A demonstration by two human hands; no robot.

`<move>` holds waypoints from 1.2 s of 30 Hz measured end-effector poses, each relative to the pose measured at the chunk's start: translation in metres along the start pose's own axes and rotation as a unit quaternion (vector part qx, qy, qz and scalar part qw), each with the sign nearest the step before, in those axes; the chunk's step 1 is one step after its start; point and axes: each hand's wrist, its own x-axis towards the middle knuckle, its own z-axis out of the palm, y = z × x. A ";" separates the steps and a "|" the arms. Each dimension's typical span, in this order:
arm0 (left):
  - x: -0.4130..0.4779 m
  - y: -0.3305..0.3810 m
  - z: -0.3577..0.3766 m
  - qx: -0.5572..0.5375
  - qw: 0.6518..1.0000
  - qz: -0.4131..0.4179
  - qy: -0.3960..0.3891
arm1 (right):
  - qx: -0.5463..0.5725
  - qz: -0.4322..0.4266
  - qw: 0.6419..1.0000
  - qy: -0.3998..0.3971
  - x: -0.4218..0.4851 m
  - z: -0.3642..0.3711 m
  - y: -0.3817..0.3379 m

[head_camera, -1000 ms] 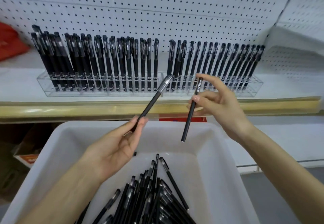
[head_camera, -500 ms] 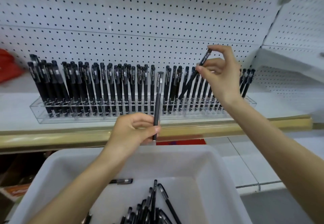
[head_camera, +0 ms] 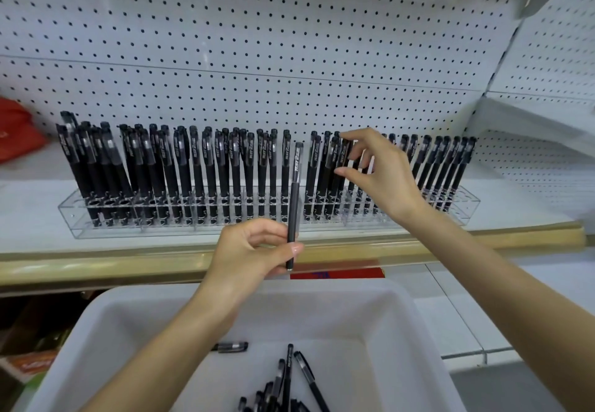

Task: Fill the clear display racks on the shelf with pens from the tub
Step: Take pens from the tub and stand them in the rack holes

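— What is held?
— An upright pen (head_camera: 295,199) is pinched by the left fingers (head_camera: 285,250). A racked pen (head_camera: 344,157) is touched by the right fingers (head_camera: 349,137); whether it is gripped cannot be told.
— Beyond them?
— The clear rack (head_camera: 128,232) is set behind, the tub (head_camera: 338,315) below.

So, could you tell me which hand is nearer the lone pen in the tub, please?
Left. The left hand holds a second pen above the lone pen; the right hand is farther up, at the rack.
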 end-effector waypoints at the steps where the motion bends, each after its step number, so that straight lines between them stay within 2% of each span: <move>1: 0.000 0.000 0.000 0.000 1.000 0.002 -0.001 | -0.022 -0.006 1.000 0.003 0.001 0.000 0.000; 6: -0.002 0.000 0.000 0.004 1.000 0.005 -0.003 | -0.042 0.002 0.999 0.009 0.005 -0.002 0.000; 11: -0.003 0.000 -0.001 0.000 1.000 0.003 0.002 | 0.002 0.023 1.000 0.008 0.003 -0.003 0.001; 16: -0.001 0.000 0.001 0.002 1.000 0.000 -0.001 | 0.067 0.047 0.996 0.043 -0.002 -0.015 -0.012; 18: 0.000 0.000 0.004 0.007 1.000 0.002 0.001 | 0.161 0.067 0.985 0.019 -0.008 -0.021 -0.029; 21: -0.002 0.001 0.011 0.015 1.000 0.011 -0.005 | 0.289 0.101 0.950 -0.063 -0.021 -0.023 -0.055; 24: -0.003 0.001 0.018 0.026 0.999 0.018 -0.006 | 0.362 0.123 0.921 -0.075 -0.030 -0.018 -0.069; 28: -0.004 0.002 0.025 0.034 0.999 0.023 -0.013 | 0.389 0.143 0.909 -0.046 -0.034 -0.013 -0.072; 36: -0.003 0.006 0.034 0.015 0.999 0.013 -0.048 | 0.422 0.121 0.897 -0.056 -0.036 -0.027 -0.064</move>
